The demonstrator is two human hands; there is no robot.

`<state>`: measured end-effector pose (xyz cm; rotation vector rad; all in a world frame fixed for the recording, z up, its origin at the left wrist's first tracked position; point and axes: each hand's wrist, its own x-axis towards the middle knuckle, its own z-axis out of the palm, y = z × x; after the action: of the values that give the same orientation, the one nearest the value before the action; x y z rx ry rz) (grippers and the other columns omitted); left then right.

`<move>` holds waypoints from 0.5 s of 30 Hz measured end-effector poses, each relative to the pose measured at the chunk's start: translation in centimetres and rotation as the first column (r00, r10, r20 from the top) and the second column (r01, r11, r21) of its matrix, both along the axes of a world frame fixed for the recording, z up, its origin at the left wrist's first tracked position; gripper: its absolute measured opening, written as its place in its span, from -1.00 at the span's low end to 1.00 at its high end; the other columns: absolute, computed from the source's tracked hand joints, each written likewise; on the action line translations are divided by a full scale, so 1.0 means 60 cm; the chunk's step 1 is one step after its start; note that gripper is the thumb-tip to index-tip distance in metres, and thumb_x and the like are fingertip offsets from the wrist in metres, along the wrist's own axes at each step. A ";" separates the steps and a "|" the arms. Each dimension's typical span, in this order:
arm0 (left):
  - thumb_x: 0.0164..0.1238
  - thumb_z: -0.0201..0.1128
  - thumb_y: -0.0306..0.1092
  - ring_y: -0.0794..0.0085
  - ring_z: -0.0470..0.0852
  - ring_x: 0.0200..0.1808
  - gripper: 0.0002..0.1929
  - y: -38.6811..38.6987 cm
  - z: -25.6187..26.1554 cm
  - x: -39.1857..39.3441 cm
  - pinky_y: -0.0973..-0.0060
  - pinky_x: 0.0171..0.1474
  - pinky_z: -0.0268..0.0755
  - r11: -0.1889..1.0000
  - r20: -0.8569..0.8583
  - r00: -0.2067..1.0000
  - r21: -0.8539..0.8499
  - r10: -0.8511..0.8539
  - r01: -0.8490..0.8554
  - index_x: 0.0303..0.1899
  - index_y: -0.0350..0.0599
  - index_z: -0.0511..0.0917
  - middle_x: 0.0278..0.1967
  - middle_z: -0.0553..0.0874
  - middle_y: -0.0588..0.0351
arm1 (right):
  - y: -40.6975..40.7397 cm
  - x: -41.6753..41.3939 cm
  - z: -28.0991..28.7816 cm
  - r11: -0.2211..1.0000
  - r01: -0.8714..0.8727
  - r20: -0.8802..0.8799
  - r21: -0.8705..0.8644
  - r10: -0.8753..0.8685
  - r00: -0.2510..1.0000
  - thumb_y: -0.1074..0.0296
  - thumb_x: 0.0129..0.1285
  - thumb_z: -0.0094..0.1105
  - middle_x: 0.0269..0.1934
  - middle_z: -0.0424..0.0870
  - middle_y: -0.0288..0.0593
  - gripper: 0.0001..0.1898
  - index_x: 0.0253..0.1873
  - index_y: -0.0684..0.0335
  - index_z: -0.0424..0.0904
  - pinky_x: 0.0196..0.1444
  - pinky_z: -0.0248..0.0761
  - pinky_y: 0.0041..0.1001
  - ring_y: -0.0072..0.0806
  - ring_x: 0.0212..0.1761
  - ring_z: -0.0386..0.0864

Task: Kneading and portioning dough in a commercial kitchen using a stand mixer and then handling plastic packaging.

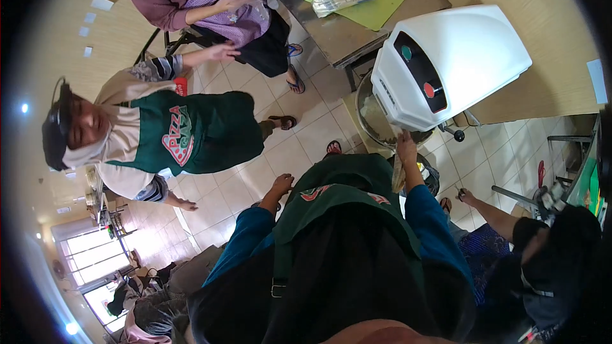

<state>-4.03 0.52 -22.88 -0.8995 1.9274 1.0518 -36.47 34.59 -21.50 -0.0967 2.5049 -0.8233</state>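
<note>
My right hand (406, 149) is at the near rim of a metal mixing bowl (359, 113), with its fingers closed on a long pale object (398, 176). One end of this object reaches the bowl and the other hangs beside my apron; its exact kind is unclear. A pale mass (372, 109), possibly flour or dough, lies in the bowl. Above the bowl juts the white head of a stand mixer (471, 57), which hides much of the inside. My left hand (283, 184) hangs by my apron's left side, fingers curled, away from the bowl.
A metal table (334, 43) bears a green cutting mat (382, 15) and a wrapped package (346, 0). A person in a green apron (201, 129) stands at left; another (205, 5) handles clear plastic. A third person's hand (466, 196) is at right. A black-bagged bin (430, 172) stands below the bowl.
</note>
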 end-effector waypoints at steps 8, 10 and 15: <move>0.16 0.05 -0.19 0.25 0.64 -0.45 -0.54 -0.071 -0.005 -0.120 0.51 -0.54 0.42 0.899 -0.044 0.901 0.097 0.433 -0.427 0.06 -0.27 0.34 -0.26 0.57 -0.09 | -0.063 0.003 -0.057 0.993 0.014 0.012 0.117 -0.016 1.000 0.17 0.24 -0.31 -0.35 0.52 0.28 -0.48 0.27 0.21 -0.03 -0.20 0.30 -0.05 0.12 -0.28 0.48; 0.15 0.05 -0.22 0.28 0.64 -0.44 -0.54 -0.085 -0.016 -0.134 0.53 -0.54 0.41 0.911 -0.042 0.912 0.076 0.408 -0.405 0.06 -0.27 0.35 -0.28 0.57 -0.11 | -0.092 -0.003 -0.054 0.981 0.177 -0.072 0.084 -0.172 0.983 0.15 0.22 -0.31 -0.26 0.51 0.28 -0.54 0.20 0.15 0.10 -0.20 0.30 -0.01 0.19 -0.25 0.46; 0.15 0.03 -0.25 0.28 0.63 -0.38 -0.55 -0.120 -0.042 -0.192 0.49 -0.42 0.45 0.919 0.009 0.930 0.148 0.367 -0.364 0.05 -0.31 0.34 -0.15 0.55 -0.15 | -0.076 0.009 -0.168 0.966 -0.143 0.111 0.213 0.122 0.986 0.14 0.23 -0.29 -0.25 0.50 0.30 -0.53 0.21 0.18 0.11 -0.19 0.31 -0.04 0.15 -0.25 0.48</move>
<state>-15.56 -6.68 -25.43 -1.1970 1.7051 1.4044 -35.92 30.02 -31.59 -0.1431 2.4494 -0.4806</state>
